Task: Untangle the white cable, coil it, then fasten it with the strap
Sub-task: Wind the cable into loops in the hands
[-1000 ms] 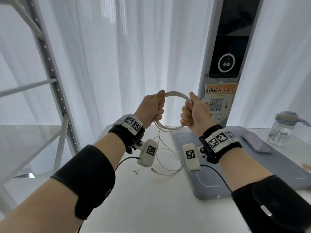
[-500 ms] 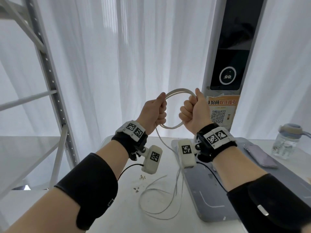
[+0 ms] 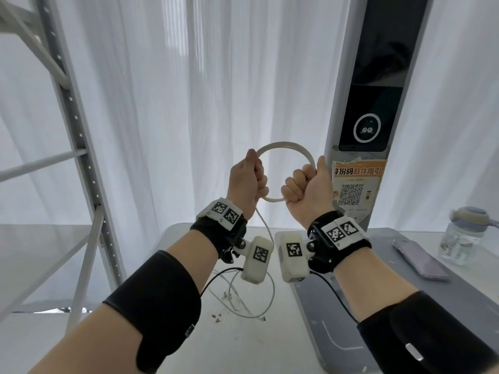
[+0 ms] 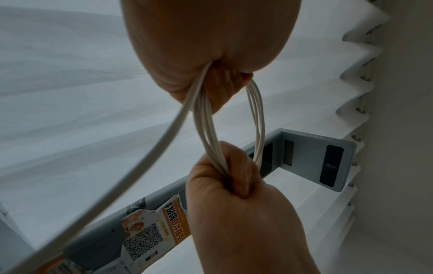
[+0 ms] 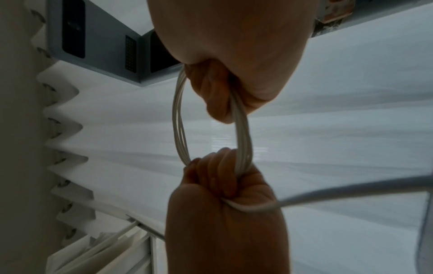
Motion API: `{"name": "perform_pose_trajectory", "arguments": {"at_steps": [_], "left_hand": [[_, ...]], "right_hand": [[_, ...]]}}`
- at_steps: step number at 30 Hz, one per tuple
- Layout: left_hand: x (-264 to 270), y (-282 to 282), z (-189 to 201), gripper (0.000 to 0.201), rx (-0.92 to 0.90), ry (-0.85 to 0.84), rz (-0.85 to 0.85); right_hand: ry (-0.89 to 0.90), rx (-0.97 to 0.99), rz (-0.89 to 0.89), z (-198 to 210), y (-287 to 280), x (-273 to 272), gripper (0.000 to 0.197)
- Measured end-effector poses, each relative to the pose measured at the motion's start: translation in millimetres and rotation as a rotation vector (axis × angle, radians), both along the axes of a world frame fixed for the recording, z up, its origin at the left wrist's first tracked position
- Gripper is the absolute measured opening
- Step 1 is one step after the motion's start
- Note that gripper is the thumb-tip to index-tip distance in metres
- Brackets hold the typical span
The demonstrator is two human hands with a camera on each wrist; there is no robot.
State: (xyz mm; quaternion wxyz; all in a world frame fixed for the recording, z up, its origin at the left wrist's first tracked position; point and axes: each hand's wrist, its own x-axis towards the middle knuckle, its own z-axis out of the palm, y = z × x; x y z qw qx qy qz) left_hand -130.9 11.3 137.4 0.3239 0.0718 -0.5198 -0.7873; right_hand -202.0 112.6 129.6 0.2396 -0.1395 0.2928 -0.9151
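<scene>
Coil of white cable (image 3: pixel 285 146) spans both clenched grips: left hand (image 3: pixel 247 182), right hand (image 3: pixel 307 188).

Soft daylight floods through the white curtains (image 3: pixel 189 103), leaving the head view bright and evenly sharp, though lines bow at its edges. Both wrist views sit dim and backlit: the hands go dark and the nearest cable strand (image 5: pixel 351 189) smears into blur.

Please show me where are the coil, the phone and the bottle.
coil (image 3: pixel 286 144): head view, top arc of the loops.
phone (image 3: pixel 420 261): head view, middle of its screen.
bottle (image 3: pixel 459 244): head view, clear body.
</scene>
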Motion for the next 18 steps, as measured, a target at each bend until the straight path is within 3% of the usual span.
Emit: {"name": "perform_pose_trajectory", "arguments": {"at_steps": [10,15,18], "left_hand": [[-8.2,-6.1,-2.5,0.055,-0.033,0.007,0.17],[-11.0,-5.9,-10.1,0.059,-0.024,0.006,0.157],[-12.4,-7.4,-14.4,0.055,0.021,0.007,0.061]], "right_hand": [[0.041,0.051,0.082,-2.4,-4.2,4.6,0.061],[-0.001,-0.03,0.072,-3.1,-7.0,4.9,0.058],[-0.005,-0.056,0.058,-2.7,-6.8,3.7,0.061]]}}
